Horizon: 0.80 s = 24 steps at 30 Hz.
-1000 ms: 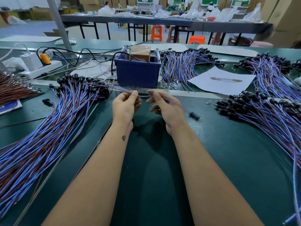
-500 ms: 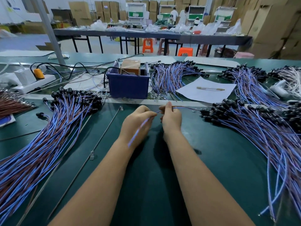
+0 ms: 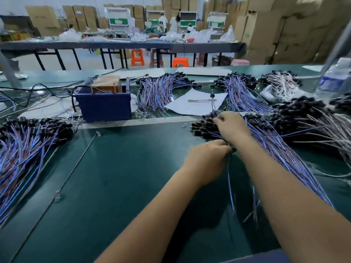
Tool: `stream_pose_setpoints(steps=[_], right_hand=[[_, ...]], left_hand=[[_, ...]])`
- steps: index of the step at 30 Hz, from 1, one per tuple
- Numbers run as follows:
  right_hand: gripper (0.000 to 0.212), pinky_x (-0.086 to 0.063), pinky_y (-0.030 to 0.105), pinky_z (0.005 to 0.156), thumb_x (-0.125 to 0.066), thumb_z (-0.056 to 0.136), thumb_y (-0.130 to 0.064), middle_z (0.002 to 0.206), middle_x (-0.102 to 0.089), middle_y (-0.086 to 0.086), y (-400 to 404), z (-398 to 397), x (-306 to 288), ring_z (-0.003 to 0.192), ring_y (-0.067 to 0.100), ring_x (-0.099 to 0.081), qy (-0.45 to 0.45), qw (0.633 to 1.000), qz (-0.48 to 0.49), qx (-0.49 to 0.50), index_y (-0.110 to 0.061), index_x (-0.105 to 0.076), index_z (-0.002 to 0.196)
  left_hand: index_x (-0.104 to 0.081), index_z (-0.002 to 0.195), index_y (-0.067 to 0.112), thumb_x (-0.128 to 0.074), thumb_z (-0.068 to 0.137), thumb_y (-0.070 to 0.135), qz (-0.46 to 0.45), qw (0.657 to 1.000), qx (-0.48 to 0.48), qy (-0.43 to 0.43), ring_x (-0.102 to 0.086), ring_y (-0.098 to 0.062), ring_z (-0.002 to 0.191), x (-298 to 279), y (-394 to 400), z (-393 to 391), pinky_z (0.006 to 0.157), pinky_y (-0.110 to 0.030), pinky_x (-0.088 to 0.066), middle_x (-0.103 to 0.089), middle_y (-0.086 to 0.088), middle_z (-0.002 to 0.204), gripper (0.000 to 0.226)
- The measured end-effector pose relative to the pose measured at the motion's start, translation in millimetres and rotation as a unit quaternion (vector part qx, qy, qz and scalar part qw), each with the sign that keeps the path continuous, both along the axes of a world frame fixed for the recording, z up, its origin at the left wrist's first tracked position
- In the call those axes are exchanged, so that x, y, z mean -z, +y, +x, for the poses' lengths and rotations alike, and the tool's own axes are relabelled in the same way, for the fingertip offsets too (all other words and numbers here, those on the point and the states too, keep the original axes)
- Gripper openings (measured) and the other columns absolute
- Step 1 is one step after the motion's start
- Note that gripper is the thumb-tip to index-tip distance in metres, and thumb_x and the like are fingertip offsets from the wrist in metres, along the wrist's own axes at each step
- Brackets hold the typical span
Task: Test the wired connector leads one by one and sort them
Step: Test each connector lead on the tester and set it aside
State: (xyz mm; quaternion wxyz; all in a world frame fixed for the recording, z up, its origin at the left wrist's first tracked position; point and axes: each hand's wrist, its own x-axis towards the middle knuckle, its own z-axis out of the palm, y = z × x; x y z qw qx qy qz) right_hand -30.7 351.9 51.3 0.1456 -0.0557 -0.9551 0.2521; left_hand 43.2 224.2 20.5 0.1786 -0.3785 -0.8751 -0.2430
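Observation:
My right hand (image 3: 232, 127) lies on the right pile of blue-and-brown wired leads (image 3: 288, 149), its fingers curled among the black connectors; the blur hides whether it grips one. Just in front of it, my left hand (image 3: 207, 160) is closed around a single lead (image 3: 230, 186), whose black connector shows at the fingertips while its blue wire hangs down toward me. A second large pile of leads (image 3: 28, 149) fans out at the left of the green table (image 3: 123, 186).
A blue bin (image 3: 104, 108) with a brown box stands behind the table's centre. Beside it lie another lead bundle (image 3: 159, 92), a white paper sheet (image 3: 195, 106) and more bundles at the back right. A thin metal rod (image 3: 76, 164) lies diagonally at the left. A bottle (image 3: 334, 76) stands far right.
Both hands have moved from the table's centre to the right pile, carrying the lead. The view has swung to the right.

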Motion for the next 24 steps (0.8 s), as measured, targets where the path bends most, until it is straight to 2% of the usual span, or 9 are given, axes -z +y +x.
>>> stream_pose_setpoints(steps=[3, 6, 8, 10, 12, 14, 17, 20, 24], right_hand=[[0.035, -0.031, 0.032, 0.053, -0.05, 0.099, -0.032, 0.07, -0.052, 0.006, 27, 4, -1, 0.07, 0.03, -0.05, 0.012, 0.998, 0.046, 0.035, -0.011, -0.051, 0.071], [0.029, -0.032, 0.03, 0.056, -0.051, 0.098, -0.031, 0.08, -0.058, 0.008, 41, 4, 4, 0.078, 0.032, -0.053, -0.007, 0.993, 0.095, 0.068, -0.009, -0.06, 0.082], [0.025, -0.039, 0.032, 0.065, -0.052, 0.097, -0.031, 0.1, -0.064, 0.012, 42, 4, 7, 0.087, 0.032, -0.055, -0.024, 0.988, 0.121, 0.094, -0.01, -0.065, 0.098], [0.025, -0.043, 0.037, 0.078, -0.051, 0.096, -0.028, 0.117, -0.058, 0.015, 33, 5, 8, 0.105, 0.034, -0.053, -0.019, 0.982, 0.153, 0.109, -0.01, -0.063, 0.109], [0.026, -0.041, 0.039, 0.087, -0.05, 0.094, -0.024, 0.121, -0.054, 0.017, 14, 4, 9, 0.111, 0.034, -0.049, 0.017, 0.979, 0.182, 0.093, -0.009, -0.061, 0.112], [0.029, -0.04, 0.04, 0.09, -0.049, 0.093, -0.023, 0.12, -0.055, 0.017, -13, 3, 9, 0.111, 0.033, -0.048, 0.049, 0.98, 0.186, 0.051, -0.01, -0.06, 0.117], [0.03, -0.041, 0.039, 0.091, -0.049, 0.093, -0.025, 0.118, -0.057, 0.015, -62, -1, 13, 0.111, 0.033, -0.049, 0.053, 0.99, 0.127, -0.021, -0.013, -0.063, 0.116], [0.027, -0.044, 0.037, 0.086, -0.049, 0.091, -0.022, 0.113, -0.063, 0.014, -113, -2, 22, 0.109, 0.033, -0.054, 0.03, 0.997, 0.038, -0.064, -0.013, -0.068, 0.108], [0.026, -0.043, 0.036, 0.087, -0.049, 0.092, -0.019, 0.117, -0.064, 0.014, -180, -3, 35, 0.11, 0.033, -0.056, -0.016, 0.99, -0.069, -0.12, -0.012, -0.069, 0.107]], left_hand=[[-0.067, 0.117, 0.014, -0.049, 0.093, 0.011, 0.003, 1.0, 0.016, -0.025, -0.058, -0.029, 0.105, 2, 23, 4, 0.072, -0.038, -0.05, -0.064, -0.005, 0.117, 0.03], [-0.064, 0.121, 0.017, -0.047, 0.094, 0.013, -0.008, 0.998, 0.029, -0.047, -0.057, -0.029, 0.104, 7, 28, 7, 0.073, -0.036, -0.049, -0.065, -0.007, 0.111, 0.032], [-0.066, 0.121, 0.019, -0.049, 0.092, 0.011, -0.012, 0.997, 0.038, -0.068, -0.057, -0.031, 0.104, 11, 25, 7, 0.076, -0.037, -0.049, -0.067, -0.01, 0.109, 0.034], [-0.068, 0.119, 0.019, -0.051, 0.091, 0.011, -0.004, 0.995, 0.034, -0.099, -0.056, -0.029, 0.106, 13, 17, 6, 0.081, -0.036, -0.048, -0.068, -0.01, 0.108, 0.033], [-0.07, 0.115, 0.019, -0.051, 0.091, 0.014, -0.007, 0.994, -0.001, -0.105, -0.055, -0.028, 0.106, 14, 6, 2, 0.083, -0.034, -0.046, -0.069, -0.009, 0.106, 0.031], [-0.072, 0.106, 0.015, -0.046, 0.088, 0.021, -0.011, 0.994, -0.062, -0.09, -0.054, -0.031, 0.1, 11, -10, -4, 0.08, -0.034, -0.045, -0.069, -0.01, 0.1, 0.032], [-0.066, 0.084, 0.007, -0.046, 0.083, 0.024, -0.031, 0.984, -0.158, -0.071, -0.052, -0.033, 0.093, 8, -47, -14, 0.071, -0.036, -0.044, -0.067, -0.011, 0.09, 0.027], [-0.056, 0.072, 0.013, -0.054, 0.085, 0.021, -0.044, 0.97, -0.225, -0.082, -0.051, -0.031, 0.09, 10, -97, -21, 0.065, -0.034, -0.039, -0.065, -0.008, 0.085, 0.015], [-0.041, 0.063, 0.019, -0.052, 0.083, 0.018, -0.031, 0.948, -0.297, -0.109, -0.05, -0.031, 0.084, 12, -156, -29, 0.06, -0.033, -0.032, -0.058, -0.008, 0.082, 0.023]])
